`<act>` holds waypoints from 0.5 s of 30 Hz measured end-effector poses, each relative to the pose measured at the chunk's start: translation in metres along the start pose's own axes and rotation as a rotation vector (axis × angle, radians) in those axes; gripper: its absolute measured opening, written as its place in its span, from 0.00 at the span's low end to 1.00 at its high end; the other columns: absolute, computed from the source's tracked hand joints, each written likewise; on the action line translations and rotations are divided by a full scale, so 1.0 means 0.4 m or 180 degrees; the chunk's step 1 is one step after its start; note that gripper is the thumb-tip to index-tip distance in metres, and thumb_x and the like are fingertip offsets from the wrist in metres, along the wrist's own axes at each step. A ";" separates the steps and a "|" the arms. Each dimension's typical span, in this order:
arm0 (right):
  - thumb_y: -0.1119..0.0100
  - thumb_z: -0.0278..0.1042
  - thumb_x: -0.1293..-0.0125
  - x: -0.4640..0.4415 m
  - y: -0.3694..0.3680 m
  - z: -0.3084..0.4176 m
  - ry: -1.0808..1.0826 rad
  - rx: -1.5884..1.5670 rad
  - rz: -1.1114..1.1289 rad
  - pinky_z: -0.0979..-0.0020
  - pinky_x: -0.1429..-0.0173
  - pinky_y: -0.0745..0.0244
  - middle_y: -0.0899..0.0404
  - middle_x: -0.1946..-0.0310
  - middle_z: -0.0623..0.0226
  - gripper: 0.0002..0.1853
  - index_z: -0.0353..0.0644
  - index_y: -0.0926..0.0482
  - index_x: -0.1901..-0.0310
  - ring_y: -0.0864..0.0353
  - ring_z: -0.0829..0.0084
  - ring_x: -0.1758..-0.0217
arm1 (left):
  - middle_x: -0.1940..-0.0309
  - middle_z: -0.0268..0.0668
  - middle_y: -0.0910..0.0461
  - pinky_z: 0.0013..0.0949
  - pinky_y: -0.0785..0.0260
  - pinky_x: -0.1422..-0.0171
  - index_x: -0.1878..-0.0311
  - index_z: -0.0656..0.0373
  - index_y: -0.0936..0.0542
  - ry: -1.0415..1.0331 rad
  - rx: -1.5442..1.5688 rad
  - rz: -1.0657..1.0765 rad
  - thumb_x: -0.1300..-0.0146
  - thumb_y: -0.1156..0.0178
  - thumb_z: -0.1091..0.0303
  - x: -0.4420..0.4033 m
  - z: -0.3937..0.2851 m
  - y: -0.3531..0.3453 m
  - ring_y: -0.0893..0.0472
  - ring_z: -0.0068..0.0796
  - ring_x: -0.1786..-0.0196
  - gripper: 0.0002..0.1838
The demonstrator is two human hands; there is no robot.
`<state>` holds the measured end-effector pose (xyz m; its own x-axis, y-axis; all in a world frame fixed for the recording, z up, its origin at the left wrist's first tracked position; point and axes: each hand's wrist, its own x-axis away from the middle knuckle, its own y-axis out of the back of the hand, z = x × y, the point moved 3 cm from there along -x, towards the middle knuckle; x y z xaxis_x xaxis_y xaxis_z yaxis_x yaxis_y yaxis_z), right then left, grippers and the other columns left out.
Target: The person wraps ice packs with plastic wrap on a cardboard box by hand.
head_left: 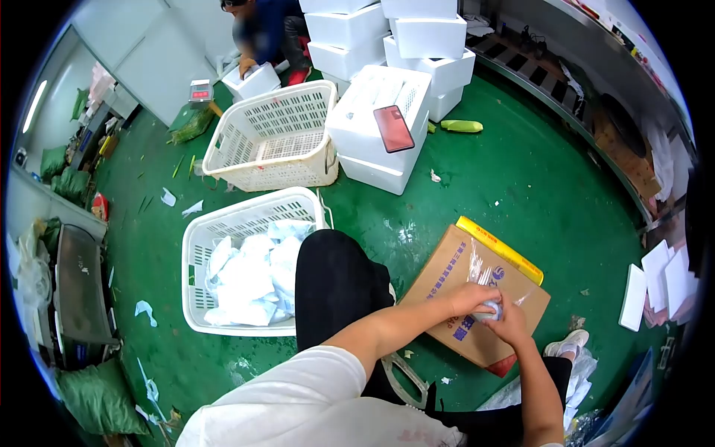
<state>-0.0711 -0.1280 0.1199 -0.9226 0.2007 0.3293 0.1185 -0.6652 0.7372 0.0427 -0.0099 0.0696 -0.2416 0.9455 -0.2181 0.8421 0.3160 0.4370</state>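
Curled snugly together, our left hand point(471, 296) and right hand point(512, 325) grip a small plastic-wrapped bundle point(489, 310) between them. By size, we log: white basket point(195, 313), holding pale bags point(249, 279), well to the left of the grip; cardboard box point(447, 261), directly beneath both hands; yellow strip point(499, 249) with red print, along the box's far edge; bundle, partly hidden by both hands, contents we cannot tell.

Light is bright — floor point(514, 175) glints, edges bow.
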 end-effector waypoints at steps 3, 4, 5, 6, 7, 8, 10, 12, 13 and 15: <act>0.28 0.34 0.52 -0.060 0.000 -0.031 -0.0044 -0.0793 0.0875 0.58 0.38 0.28 0.24 0.42 0.46 0.46 0.44 0.40 0.30 0.24 0.49 0.39 | 0.64 0.43 0.15 0.45 0.25 0.53 0.53 0.51 0.19 0.0042 0.0298 -0.0263 0.39 0.36 0.58 -0.027 0.028 0.000 0.18 0.50 0.61 0.13; 0.28 0.34 0.51 -0.095 -0.010 -0.059 -0.0025 -0.1129 0.1136 0.60 0.34 0.30 0.25 0.41 0.45 0.46 0.44 0.41 0.29 0.25 0.49 0.37 | 0.66 0.45 0.15 0.44 0.25 0.54 0.59 0.52 0.15 0.0247 -0.0180 -0.0191 0.40 0.37 0.57 -0.047 0.085 -0.020 0.17 0.49 0.62 0.11; 0.30 0.34 0.50 -0.118 -0.034 -0.100 -0.0005 -0.1017 0.0969 0.59 0.37 0.28 0.25 0.42 0.45 0.47 0.44 0.42 0.28 0.24 0.49 0.38 | 0.67 0.45 0.15 0.45 0.25 0.54 0.60 0.52 0.15 0.0506 -0.0132 -0.0052 0.40 0.37 0.57 -0.062 0.136 -0.049 0.17 0.48 0.62 0.11; 0.32 0.34 0.50 -0.140 -0.074 -0.150 0.0039 -0.0902 0.0794 0.59 0.39 0.27 0.24 0.43 0.44 0.47 0.43 0.44 0.27 0.22 0.49 0.40 | 0.67 0.46 0.15 0.45 0.25 0.54 0.61 0.52 0.14 0.0760 -0.0102 0.0076 0.41 0.37 0.57 -0.080 0.187 -0.067 0.16 0.48 0.62 0.11; 0.33 0.35 0.49 -0.158 -0.076 -0.120 0.0078 -0.0803 0.0629 0.58 0.41 0.25 0.23 0.44 0.44 0.47 0.43 0.46 0.26 0.21 0.49 0.42 | 0.67 0.47 0.16 0.45 0.25 0.54 0.62 0.52 0.14 0.1027 -0.0063 0.0213 0.41 0.37 0.57 -0.093 0.228 -0.071 0.16 0.47 0.62 0.12; 0.37 0.34 0.49 -0.137 -0.074 -0.103 -0.0178 -0.0536 0.0458 0.57 0.35 0.29 0.28 0.38 0.42 0.48 0.40 0.48 0.25 0.26 0.46 0.37 | 0.64 0.48 0.15 0.45 0.24 0.52 0.59 0.54 0.13 0.1242 -0.0166 0.0544 0.43 0.38 0.58 -0.106 0.270 -0.078 0.15 0.46 0.59 0.13; 0.38 0.32 0.52 -0.094 -0.113 -0.060 0.0139 0.0131 -0.0555 0.56 0.29 0.37 0.34 0.34 0.42 0.49 0.36 0.47 0.26 0.33 0.45 0.31 | 0.61 0.49 0.16 0.45 0.24 0.50 0.58 0.56 0.14 0.1732 -0.0424 0.0799 0.41 0.39 0.59 -0.128 0.281 -0.076 0.16 0.48 0.57 0.14; 0.38 0.30 0.54 -0.016 -0.163 -0.022 0.0449 0.0767 -0.1146 0.52 0.25 0.45 0.39 0.31 0.40 0.48 0.32 0.47 0.27 0.40 0.43 0.27 | 0.59 0.51 0.16 0.44 0.24 0.48 0.57 0.59 0.14 0.1973 -0.0607 0.0905 0.41 0.39 0.60 -0.150 0.292 -0.093 0.16 0.49 0.55 0.14; 0.38 0.29 0.54 0.016 -0.180 0.015 0.0602 0.1057 -0.1238 0.48 0.24 0.48 0.42 0.29 0.39 0.48 0.31 0.46 0.28 0.43 0.41 0.26 | 0.58 0.52 0.16 0.44 0.24 0.47 0.58 0.60 0.14 0.1978 -0.0677 0.0880 0.41 0.39 0.61 -0.158 0.300 -0.116 0.16 0.49 0.54 0.15; 0.34 0.27 0.55 0.010 -0.182 0.051 0.0246 0.1205 -0.1089 0.43 0.24 0.50 0.45 0.29 0.39 0.48 0.31 0.44 0.29 0.45 0.42 0.25 | 0.56 0.53 0.16 0.44 0.24 0.45 0.57 0.63 0.14 0.1988 -0.0788 0.0940 0.41 0.39 0.62 -0.174 0.306 -0.108 0.16 0.49 0.52 0.16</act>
<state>-0.0760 -0.0641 0.0793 -0.9546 0.2979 -0.0020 -0.0835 -0.2610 0.9617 0.0821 -0.0991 -0.0409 -0.3134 0.8389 0.4449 0.7990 -0.0203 0.6010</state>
